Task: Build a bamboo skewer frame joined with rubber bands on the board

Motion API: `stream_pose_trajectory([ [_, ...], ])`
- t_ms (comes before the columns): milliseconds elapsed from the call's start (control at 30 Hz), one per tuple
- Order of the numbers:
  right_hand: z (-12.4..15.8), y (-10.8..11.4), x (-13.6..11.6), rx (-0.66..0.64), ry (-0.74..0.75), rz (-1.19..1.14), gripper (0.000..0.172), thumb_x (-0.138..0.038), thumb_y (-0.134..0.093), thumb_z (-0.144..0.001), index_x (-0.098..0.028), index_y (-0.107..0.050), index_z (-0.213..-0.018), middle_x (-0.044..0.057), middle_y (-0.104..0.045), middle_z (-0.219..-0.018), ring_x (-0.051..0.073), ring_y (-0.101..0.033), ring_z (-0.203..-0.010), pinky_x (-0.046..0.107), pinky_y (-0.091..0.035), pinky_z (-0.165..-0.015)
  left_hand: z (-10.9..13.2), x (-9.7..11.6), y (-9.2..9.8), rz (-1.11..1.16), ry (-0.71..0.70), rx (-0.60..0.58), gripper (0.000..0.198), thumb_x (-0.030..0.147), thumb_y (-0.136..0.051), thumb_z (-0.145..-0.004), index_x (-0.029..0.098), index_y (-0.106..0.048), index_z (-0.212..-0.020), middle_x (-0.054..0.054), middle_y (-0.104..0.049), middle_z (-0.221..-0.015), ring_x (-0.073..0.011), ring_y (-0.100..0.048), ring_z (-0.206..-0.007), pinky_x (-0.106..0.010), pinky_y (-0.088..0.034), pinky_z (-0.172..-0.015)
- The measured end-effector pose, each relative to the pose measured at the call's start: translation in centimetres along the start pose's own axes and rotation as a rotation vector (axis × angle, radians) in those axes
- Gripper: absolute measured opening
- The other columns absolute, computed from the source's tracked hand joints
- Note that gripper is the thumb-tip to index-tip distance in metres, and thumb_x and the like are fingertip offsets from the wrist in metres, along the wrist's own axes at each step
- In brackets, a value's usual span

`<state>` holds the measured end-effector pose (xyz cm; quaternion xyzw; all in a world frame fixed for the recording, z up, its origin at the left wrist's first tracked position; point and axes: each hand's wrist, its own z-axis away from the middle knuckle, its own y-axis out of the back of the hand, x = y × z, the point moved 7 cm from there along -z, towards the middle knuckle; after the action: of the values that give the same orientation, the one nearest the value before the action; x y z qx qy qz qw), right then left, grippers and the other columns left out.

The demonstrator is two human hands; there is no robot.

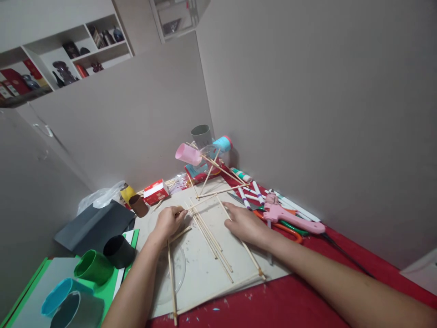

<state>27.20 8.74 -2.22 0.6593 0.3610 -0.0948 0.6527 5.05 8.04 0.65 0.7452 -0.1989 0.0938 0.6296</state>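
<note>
My left hand (170,222) is closed on the end of a thin wooden stick, left of several loose sticks (209,232) lying on the pale board (201,287). On the right, my right hand (244,223) has its thumb and fingers around the upper part of a long stick (251,258). This stick belongs to a frame whose glued corner rests at the board's front right. Another side of the frame (171,278) runs down at the left to a front corner. Beyond my hands stands a stick structure (212,166) with a pink paper cup (188,154) on it.
A pink glue gun (290,217) lies at the right over orange-handled scissors (288,231), near several markers (244,198). Green (94,266), black (119,251) and blue (61,294) paper tubes stand at the left. A red box (156,191) sits behind the board.
</note>
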Motion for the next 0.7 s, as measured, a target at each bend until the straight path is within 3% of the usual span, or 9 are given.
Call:
stream_pose_trajectory([
  [167,-0.9,-0.2,1.1,0.001,-0.069,-0.263,0.053,-0.015,-0.045,-0.079,-0.002,-0.053,-0.129,0.005,-0.064,-0.063,0.018,-0.058,-0.058,0.027,-0.041,-0.058,0.0,0.0,0.0,-0.023,-0.021,-0.032,0.036,0.041,-0.047,-0.087,0.015,-0.065,-0.069,-0.002,-0.058,-0.062,-0.0126,-0.047,-0.061,-0.023,-0.031,-0.059],
  [400,-0.9,-1.3,1.5,-0.06,-0.15,-0.522,0.057,-0.016,-0.045,-0.083,-0.009,-0.043,-0.139,-0.005,-0.05,-0.046,0.013,-0.047,-0.041,0.022,-0.033,-0.042,0.1,0.5,-0.5,-0.126,-0.135,-0.119,0.029,0.029,-0.046,-0.086,0.017,-0.057,-0.062,0.001,-0.054,-0.062,-0.011,-0.04,-0.057,-0.023,-0.026,-0.056],
  [500,-0.7,-1.9,1.4,-0.122,-0.199,-0.681,0.065,-0.012,-0.042,-0.082,-0.013,-0.032,-0.146,-0.005,-0.055,-0.051,0.012,-0.048,-0.037,0.02,-0.033,-0.036,0.1,0.6,-0.7,-0.148,-0.16,-0.152,0.025,0.025,-0.046,-0.086,0.018,-0.056,-0.064,0.001,-0.055,-0.063,-0.0111,-0.042,-0.057,-0.023,-0.027,-0.056],
  [600,-0.6,-1.9,1.6,-0.11,-0.244,-0.794,0.073,-0.008,-0.042,-0.079,-0.016,-0.023,-0.149,-0.001,-0.066,-0.069,0.01,-0.05,-0.036,0.019,-0.035,-0.033,0.1,0.7,-0.7,-0.174,-0.174,-0.145,0.021,0.022,-0.048,-0.085,0.018,-0.059,-0.067,-0.001,-0.059,-0.069,-0.0125,-0.048,-0.062,-0.024,-0.03,-0.06],
  [700,-0.7,-1.6,1.7,-0.067,-0.24,-0.824,0.066,-0.013,-0.043,-0.084,-0.017,-0.025,-0.147,0.001,-0.067,-0.076,0.008,-0.048,-0.033,0.019,-0.036,-0.03,0.1,0.7,-0.8,-0.199,-0.169,-0.14,0.021,0.021,-0.048,-0.086,0.018,-0.063,-0.071,-0.004,-0.063,-0.075,-0.0145,-0.054,-0.068,-0.025,-0.033,-0.063],
])
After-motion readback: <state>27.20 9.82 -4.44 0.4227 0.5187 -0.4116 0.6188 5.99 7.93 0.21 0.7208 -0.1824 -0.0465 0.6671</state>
